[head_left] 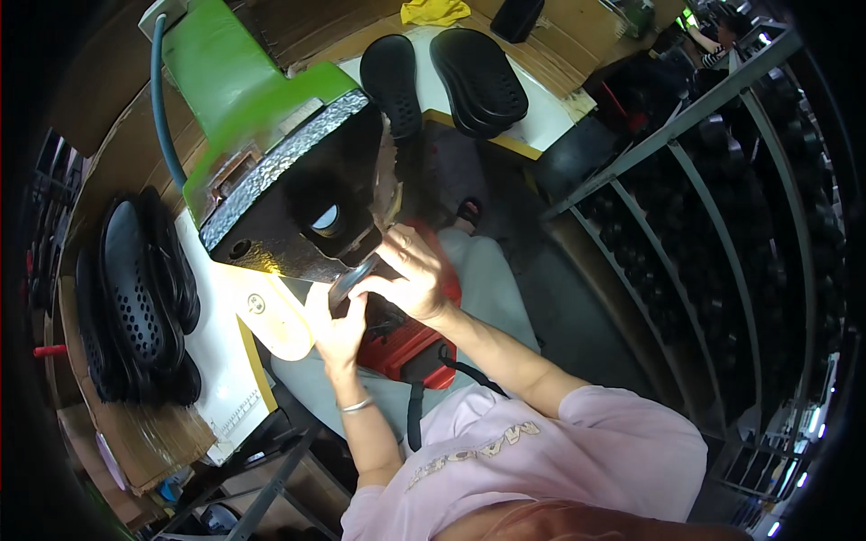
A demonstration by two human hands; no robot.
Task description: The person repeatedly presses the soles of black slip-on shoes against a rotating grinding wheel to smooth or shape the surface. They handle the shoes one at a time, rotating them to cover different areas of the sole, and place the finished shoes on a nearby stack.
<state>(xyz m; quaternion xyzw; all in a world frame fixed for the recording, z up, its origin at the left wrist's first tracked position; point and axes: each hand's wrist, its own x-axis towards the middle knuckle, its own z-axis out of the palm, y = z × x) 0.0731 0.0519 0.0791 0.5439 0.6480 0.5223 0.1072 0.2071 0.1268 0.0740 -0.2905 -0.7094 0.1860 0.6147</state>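
Note:
Below the green machine head (262, 99), my left hand (336, 326) and my right hand (410, 275) pinch a dark, glossy piece (352, 281) between them. It is seen almost edge-on and looks like a black shoe sole; most of it is hidden by my fingers and the machine. My right fingertips are close to the machine's lower edge. Beside my left hand lies a pale insole (278, 317) with a round mark on it. Several black perforated soles (135, 288) are stacked at the left. More black soles (478, 81) lie beyond the machine, next to a separate one (391, 81).
The white worktop (221, 370) with a yellow edge runs around the machine. Cardboard walls (135, 442) border it. A red plastic crate (410, 347) is by my legs. A metal rack (713, 207) filled with dark items stands at the right. A yellow cloth (435, 12) lies at the back.

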